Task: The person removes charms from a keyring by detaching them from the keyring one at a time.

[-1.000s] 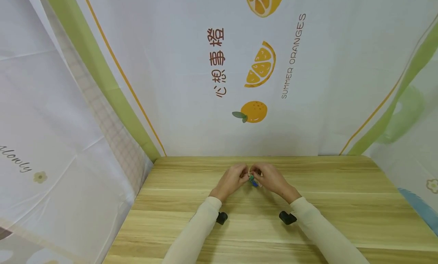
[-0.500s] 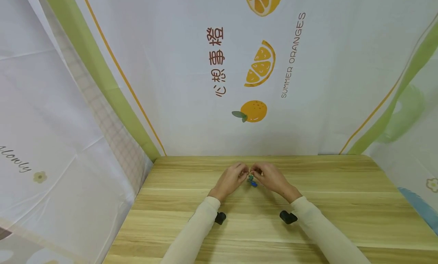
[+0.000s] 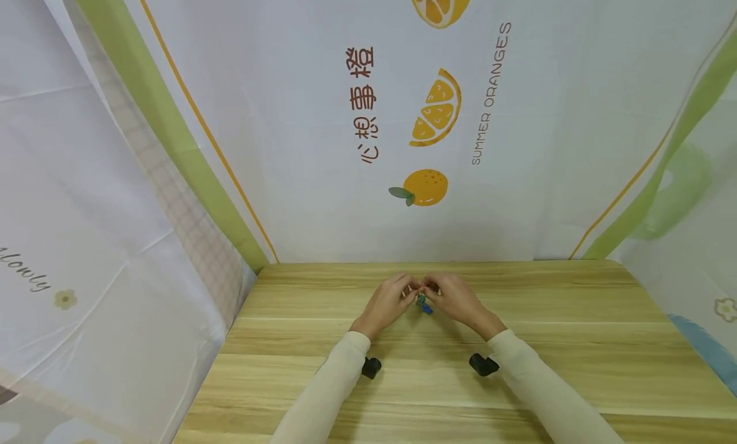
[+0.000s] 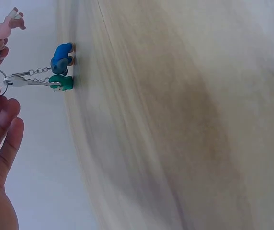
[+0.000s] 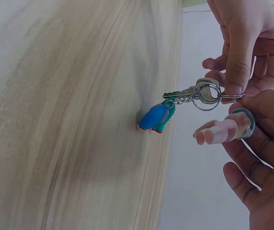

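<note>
In the head view my left hand (image 3: 388, 303) and right hand (image 3: 455, 302) meet fingertip to fingertip over the far middle of the table. A metal key ring (image 4: 4, 88) is pinched at its edge by the left thumb and fingers. The right thumb and fingers pinch the ring's other side, as the right wrist view shows. Silver keys (image 5: 189, 94) hang from it, along with short chains bearing a blue figurine (image 5: 154, 116) and a green figurine (image 4: 62, 82), both close over the tabletop. A pink figurine (image 5: 223, 130) with a teal top lies against the right fingers.
The wood-grain table (image 3: 426, 393) ends at a white curtain (image 3: 322, 214) printed with oranges. More printed cloth (image 3: 144, 290) hangs along the left side. Black wrist mounts (image 3: 482, 364) stick out under the cream sleeves (image 3: 547, 383).
Both hands stay almost in place, their fingers shifting slightly at the ring. The blue and green figurines swing a little. The pink figurine, glimpsed beside the right hand earlier, is hidden in the head view now.
</note>
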### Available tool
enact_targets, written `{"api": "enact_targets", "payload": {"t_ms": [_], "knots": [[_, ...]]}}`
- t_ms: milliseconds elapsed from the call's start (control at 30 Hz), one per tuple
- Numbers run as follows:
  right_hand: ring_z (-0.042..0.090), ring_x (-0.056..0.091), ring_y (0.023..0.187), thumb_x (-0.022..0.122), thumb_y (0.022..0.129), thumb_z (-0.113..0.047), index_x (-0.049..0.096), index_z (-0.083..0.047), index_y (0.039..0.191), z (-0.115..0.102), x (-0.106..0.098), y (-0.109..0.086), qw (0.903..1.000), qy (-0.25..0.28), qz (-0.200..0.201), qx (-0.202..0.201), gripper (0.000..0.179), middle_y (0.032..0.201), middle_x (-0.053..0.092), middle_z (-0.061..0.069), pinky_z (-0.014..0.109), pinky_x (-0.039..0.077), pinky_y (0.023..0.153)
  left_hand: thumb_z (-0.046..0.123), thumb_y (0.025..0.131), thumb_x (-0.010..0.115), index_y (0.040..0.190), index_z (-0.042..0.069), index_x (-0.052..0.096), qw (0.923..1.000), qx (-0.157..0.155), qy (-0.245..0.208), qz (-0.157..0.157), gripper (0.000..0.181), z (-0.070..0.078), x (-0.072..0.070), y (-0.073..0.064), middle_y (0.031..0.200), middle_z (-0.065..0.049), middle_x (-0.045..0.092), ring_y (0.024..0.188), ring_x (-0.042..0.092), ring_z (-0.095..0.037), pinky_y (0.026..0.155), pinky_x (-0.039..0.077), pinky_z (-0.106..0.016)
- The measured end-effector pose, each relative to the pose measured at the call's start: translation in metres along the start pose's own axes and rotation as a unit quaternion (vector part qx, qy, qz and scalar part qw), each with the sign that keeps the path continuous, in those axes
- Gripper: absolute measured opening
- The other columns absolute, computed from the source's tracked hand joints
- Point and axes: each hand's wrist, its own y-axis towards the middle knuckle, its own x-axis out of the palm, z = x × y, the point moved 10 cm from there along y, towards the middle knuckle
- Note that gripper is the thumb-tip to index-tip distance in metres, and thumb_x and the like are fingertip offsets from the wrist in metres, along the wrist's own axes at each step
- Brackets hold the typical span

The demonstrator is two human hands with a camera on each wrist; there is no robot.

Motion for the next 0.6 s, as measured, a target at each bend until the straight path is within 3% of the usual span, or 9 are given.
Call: {"api": "enact_targets", "payload": {"t_ms": [367,600], "knots": [[0.007,0.065,0.082,0.071,0.104,-0.019,0.077,-0.013,0.105,-0.0006,-0.0022,-0.0018,0.9998,0.015,0.008,0.008,0.009,0.094,0.075,-0.003,0.029,0.055,0.071,0.005,0.102,0.069,0.102,0.01,0.064,0.999,-0.026,-0.037,0.0,0.007,-0.0019,-0.0002,-0.0015,0.097,-0.003,0.068,0.084,0.065,-0.011,0.072,0.055,-0.018],[0.007,0.065,0.083,0.07,0.105,-0.019,0.076,-0.012,0.105,0.0016,-0.0013,-0.0029,0.9995,0.02,0.003,0.024,0.009,0.095,0.075,-0.002,0.03,0.054,0.072,0.004,0.102,0.068,0.1,0.006,0.067,0.9992,0.012,-0.037,-0.004,0.003,0.0043,0.0,-0.0017,0.095,-0.004,0.067,0.082,0.061,-0.01,0.071,0.053,-0.017]]}}
